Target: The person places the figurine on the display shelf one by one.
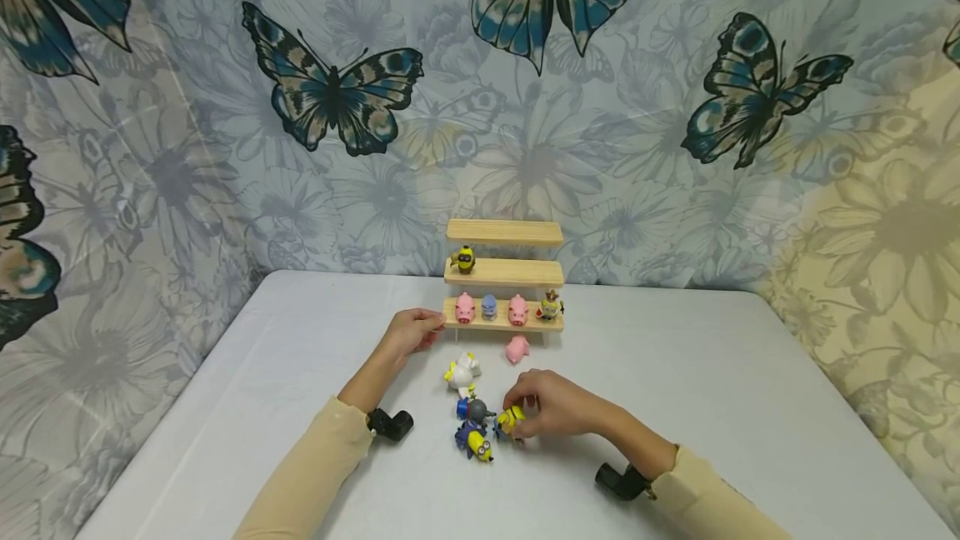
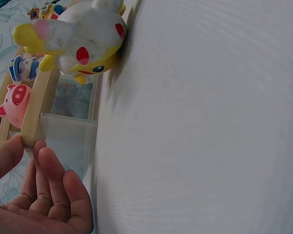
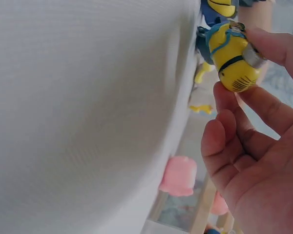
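Observation:
My left hand [image 1: 414, 330] pinches the left end of the lowest board of a three-tier wooden display shelf [image 1: 504, 272] between thumb and fingers. In the right wrist view, my right hand [image 3: 256, 161] holds a yellow minion figurine [image 3: 230, 56] with thumb and fingertips, low over the table. Beside that figurine lie another minion [image 1: 477, 445] in dark blue and a grey-and-blue figurine [image 1: 476, 411]. A white-and-yellow figurine [image 2: 85, 36] lies on its side nearer the shelf. One pink pig figurine [image 1: 517, 349] is on the table just in front of the lowest board.
On the lowest board stand a pink pig [image 1: 465, 308], a small blue figurine [image 1: 489, 307], a second pig [image 1: 517, 310] and a minion with a hat [image 1: 551, 305]. A dark-and-yellow figurine [image 1: 464, 260] occupies the middle board's left end. Butterfly-patterned cloth [image 1: 360, 215] hangs behind the white table [image 1: 660, 357].

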A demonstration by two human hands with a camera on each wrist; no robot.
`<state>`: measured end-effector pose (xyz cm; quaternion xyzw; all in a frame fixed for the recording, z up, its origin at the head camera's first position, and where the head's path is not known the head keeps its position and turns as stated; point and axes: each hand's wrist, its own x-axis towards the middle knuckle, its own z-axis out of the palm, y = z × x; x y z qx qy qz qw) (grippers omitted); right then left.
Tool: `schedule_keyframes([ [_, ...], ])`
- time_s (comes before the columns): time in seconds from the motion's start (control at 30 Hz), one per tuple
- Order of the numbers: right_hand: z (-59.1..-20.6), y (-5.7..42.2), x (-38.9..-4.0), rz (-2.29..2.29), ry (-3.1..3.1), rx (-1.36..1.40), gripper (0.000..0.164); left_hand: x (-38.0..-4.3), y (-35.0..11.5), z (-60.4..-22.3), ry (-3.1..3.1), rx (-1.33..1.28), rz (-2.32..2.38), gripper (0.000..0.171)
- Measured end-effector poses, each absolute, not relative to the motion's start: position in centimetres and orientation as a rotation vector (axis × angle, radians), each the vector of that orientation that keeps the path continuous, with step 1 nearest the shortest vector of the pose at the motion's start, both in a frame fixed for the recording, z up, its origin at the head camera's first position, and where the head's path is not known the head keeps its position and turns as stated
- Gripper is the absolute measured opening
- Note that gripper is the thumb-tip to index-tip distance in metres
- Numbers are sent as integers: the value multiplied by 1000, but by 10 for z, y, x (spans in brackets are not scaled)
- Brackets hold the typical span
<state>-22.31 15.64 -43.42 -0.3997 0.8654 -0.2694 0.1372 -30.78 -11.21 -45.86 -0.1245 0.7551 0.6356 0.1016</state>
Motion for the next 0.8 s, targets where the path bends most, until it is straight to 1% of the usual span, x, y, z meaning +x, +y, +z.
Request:
schedule_keyframes([
  [0.1, -433, 156, -224, -786, 2513, -1156, 26, -309, -113, -458, 2230, -366, 1880, 27],
  [0.4, -428, 156, -227, -850, 2526, -1108, 31, -308, -114, -457, 2225, -352, 1896, 26],
  [0.8, -413, 160, -233, -909, 2571, -1151, 28, -305, -113, -456, 2222, -354, 1895, 26],
])
